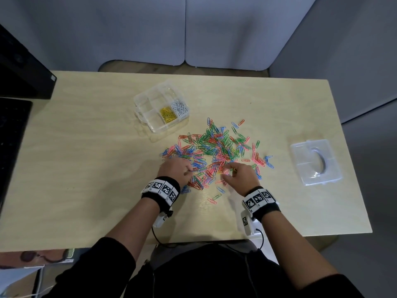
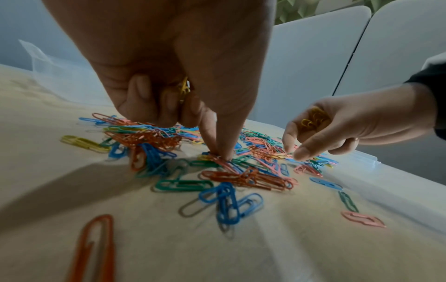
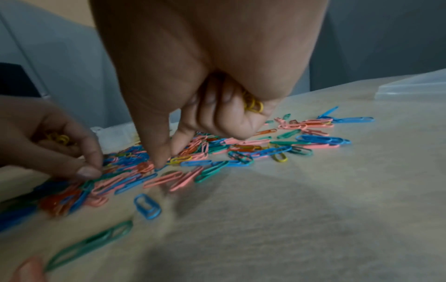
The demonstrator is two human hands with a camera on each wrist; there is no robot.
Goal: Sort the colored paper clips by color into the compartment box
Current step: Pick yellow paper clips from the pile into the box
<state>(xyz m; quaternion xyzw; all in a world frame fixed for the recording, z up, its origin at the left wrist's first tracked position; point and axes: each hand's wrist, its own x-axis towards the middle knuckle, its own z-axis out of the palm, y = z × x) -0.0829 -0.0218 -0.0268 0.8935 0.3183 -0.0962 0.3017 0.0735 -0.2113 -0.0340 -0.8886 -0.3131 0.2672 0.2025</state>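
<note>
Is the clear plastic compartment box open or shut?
Open. The clear plastic compartment box shows uncovered yellow clips and white clips, while its clear lid lies apart.

Mixed paper clips (image 1: 214, 151) (red, green, blue, pink) are lying scattered mid-desk. Clear compartment box (image 1: 161, 106) is sitting open just beyond the pile, holding yellow clips (image 1: 168, 114) and white clips (image 1: 180, 108) in adjoining compartments. Its lid (image 1: 315, 161) is resting well to the right.

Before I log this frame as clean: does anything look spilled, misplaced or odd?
Nothing stands out. The loose clip pile is the unsorted stock; the compartment box sits upright, yellow and white kept apart.
</note>
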